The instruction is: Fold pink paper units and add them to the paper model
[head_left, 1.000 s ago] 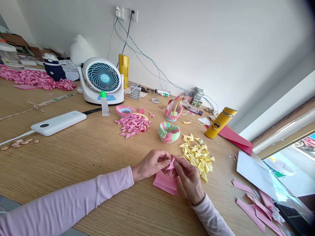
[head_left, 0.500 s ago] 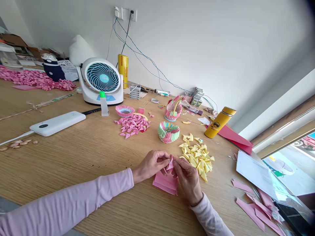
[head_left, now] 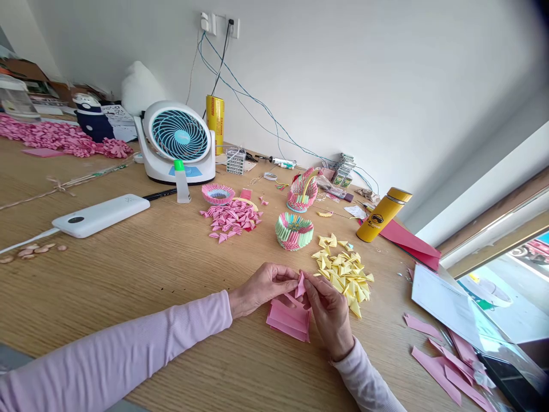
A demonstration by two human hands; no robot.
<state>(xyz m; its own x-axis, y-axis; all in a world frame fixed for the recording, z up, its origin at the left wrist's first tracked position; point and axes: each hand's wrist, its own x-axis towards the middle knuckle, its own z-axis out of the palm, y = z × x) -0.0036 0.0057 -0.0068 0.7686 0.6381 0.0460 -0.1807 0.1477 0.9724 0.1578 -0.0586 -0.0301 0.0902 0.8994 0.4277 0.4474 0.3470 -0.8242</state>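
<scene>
Between my two hands is a small folded piece of pink paper (head_left: 301, 285), held just above the table. My left hand (head_left: 261, 288) pinches its left side between thumb and fingers. On the other side my right hand (head_left: 328, 309) grips it, thumb in front. Below them lies a stack of pink paper slips (head_left: 288, 323), partly hidden by the fingers. A heap of folded yellow paper pieces (head_left: 347, 274) lies just beyond my right hand. Farther back stands a green and pink folded-paper basket (head_left: 294, 232), with a pink one with a handle (head_left: 301, 191) behind it.
A pile of folded pink pieces (head_left: 234, 218) and a pink paper bowl (head_left: 217, 193) lie left of the baskets. Beyond stand a fan (head_left: 178, 137) and a glue bottle (head_left: 182, 183). A power bank (head_left: 100, 215) is at left, a yellow flask (head_left: 384, 214) and pink strips (head_left: 437, 366) at right.
The pink piece has turned slightly and looks narrower between my fingers. Both hands stay in nearly the same place, and the things on the table have not moved.
</scene>
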